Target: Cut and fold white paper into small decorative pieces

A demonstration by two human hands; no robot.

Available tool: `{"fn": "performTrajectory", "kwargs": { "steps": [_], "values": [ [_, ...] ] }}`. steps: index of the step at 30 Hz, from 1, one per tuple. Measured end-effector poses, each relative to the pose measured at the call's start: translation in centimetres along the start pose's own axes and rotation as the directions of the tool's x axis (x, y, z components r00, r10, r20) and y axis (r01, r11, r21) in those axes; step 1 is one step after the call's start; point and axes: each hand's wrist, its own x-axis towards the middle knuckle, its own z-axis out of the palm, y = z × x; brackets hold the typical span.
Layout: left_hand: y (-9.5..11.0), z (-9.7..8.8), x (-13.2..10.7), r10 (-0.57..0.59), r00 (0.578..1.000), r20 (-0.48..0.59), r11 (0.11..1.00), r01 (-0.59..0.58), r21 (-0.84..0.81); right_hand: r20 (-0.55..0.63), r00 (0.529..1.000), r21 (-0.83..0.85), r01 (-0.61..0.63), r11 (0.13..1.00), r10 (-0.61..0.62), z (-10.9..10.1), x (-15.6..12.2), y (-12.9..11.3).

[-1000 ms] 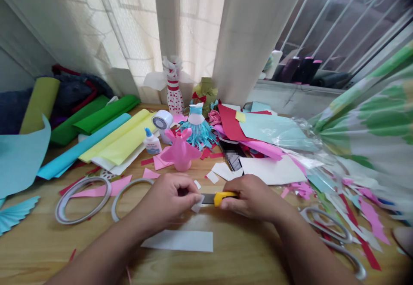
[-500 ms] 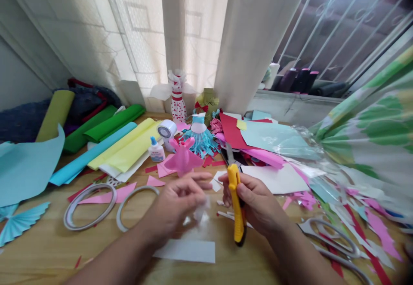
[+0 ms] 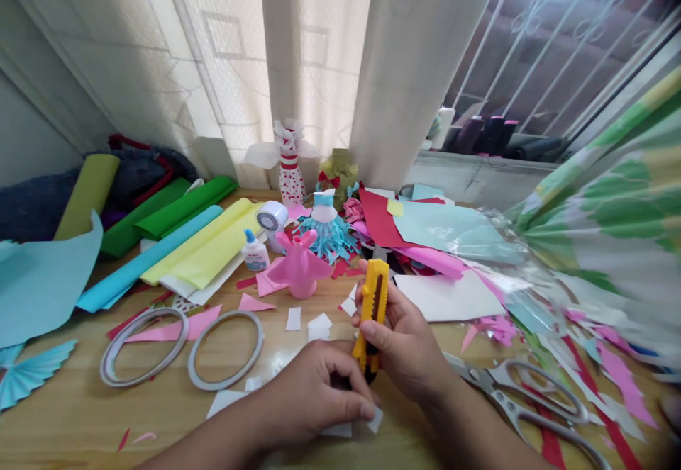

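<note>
Seemingly midway, small white paper pieces [image 3: 294, 319] lie cut mid-frame, a half-covered white paper strip [image 3: 225, 401] is left lower-centre, fingers of the left hand [image 3: 324, 386] pinch a white paper scrap [image 3: 375, 420], and the right hand [image 3: 403, 335] clamps a yellow plastic cutter [image 3: 374, 294].

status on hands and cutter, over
Right hand gripping cutter. Left hand pinching white scrap. White strip partly hidden by left arm.
</note>
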Motion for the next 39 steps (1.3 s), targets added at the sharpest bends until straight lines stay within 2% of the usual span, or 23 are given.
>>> {"fn": "performTrajectory", "kwargs": {
  "steps": [6,8,10,13,15,16,18,21,23,24,26,28,29,31,34,36,39],
  "values": [
    [-0.4,0.1,0.0,-0.049,0.999,0.009,0.998,0.049,0.027,0.07,0.996,-0.075,-0.054,0.996,0.06,-0.1,-0.1,0.0],
    [-0.3,0.1,-0.1,-0.05,0.998,0.023,0.998,0.049,0.04,0.08,0.996,-0.121,-0.037,0.992,0.047,-0.1,-0.1,-0.1],
    [0.2,0.0,-0.3,0.011,0.999,0.039,0.999,-0.012,0.036,0.069,0.997,-0.112,0.023,0.993,-0.016,-0.4,-0.1,-0.4],
    [1.1,-0.2,-0.7,0.145,0.987,0.069,0.989,-0.142,-0.046,-0.054,0.989,-0.055,0.135,0.989,-0.138,-1.1,0.0,-0.9],
    [1.3,-0.2,-1.1,0.18,0.98,0.083,0.978,-0.17,-0.12,-0.123,0.971,-0.119,0.19,0.974,-0.205,-1.6,0.1,-0.9],
    [1.3,-0.2,-1.2,0.175,0.981,0.084,0.974,-0.16,-0.157,-0.118,0.963,-0.19,0.217,0.957,-0.242,-1.9,0.1,-0.8],
    [1.0,-0.1,-1.4,0.143,0.986,0.09,0.965,-0.118,-0.233,-0.005,0.944,-0.387,0.302,0.871,-0.329,-2.1,0.1,-0.3],
    [0.6,0.1,-1.5,0.105,0.982,0.158,0.945,-0.049,-0.323,0.192,0.888,-0.647,0.434,0.626,-0.418,-2.0,0.2,0.7],
    [0.6,0.1,-1.4,0.108,0.973,0.206,0.946,-0.037,-0.321,0.175,0.854,-0.73,0.447,0.517,-0.491,-1.9,0.4,0.9],
    [0.7,0.0,-1.4,0.117,0.972,0.204,0.946,-0.047,-0.319,0.118,0.842,-0.739,0.429,0.52,-0.527,-1.9,0.5,0.8],
    [0.9,-0.4,-1.3,0.118,0.986,0.121,0.943,-0.073,-0.325,-0.047,0.813,-0.657,0.413,0.631,-0.581,-2.0,0.7,0.3],
    [1.1,-0.8,-1.2,0.08,0.996,-0.046,0.936,-0.091,-0.34,-0.201,0.822,-0.428,0.415,0.803,-0.532,-2.2,0.7,-0.5],
    [1.1,-0.9,-1.2,0.052,0.989,-0.136,0.934,-0.097,-0.345,-0.227,0.852,-0.289,0.403,0.868,-0.471,-2.2,0.6,-0.9],
    [1.2,-1.0,-1.2,0.01,0.966,-0.258,0.924,-0.107,-0.367,-0.191,0.919,-0.082,0.334,0.939,-0.344,-2.1,0.1,-1.4],
    [1.1,-0.8,-1.2,-0.006,0.956,-0.294,0.902,-0.122,-0.415,-0.053,0.985,0.039,0.168,0.985,-0.165,-1.2,-0.8,-1.4],
    [1.0,-0.5,-1.1,-0.008,0.956,-0.294,0.899,-0.122,-0.421,0.006,0.996,0.052,0.088,0.995,-0.088,-0.5,-1.3,-1.0],
    [1.0,-0.3,-1.0,-0.016,0.962,-0.273,0.88,-0.117,-0.461,-0.048,0.995,0.076,0.096,0.993,-0.092,0.3,-1.7,-0.5]
  ]
}}
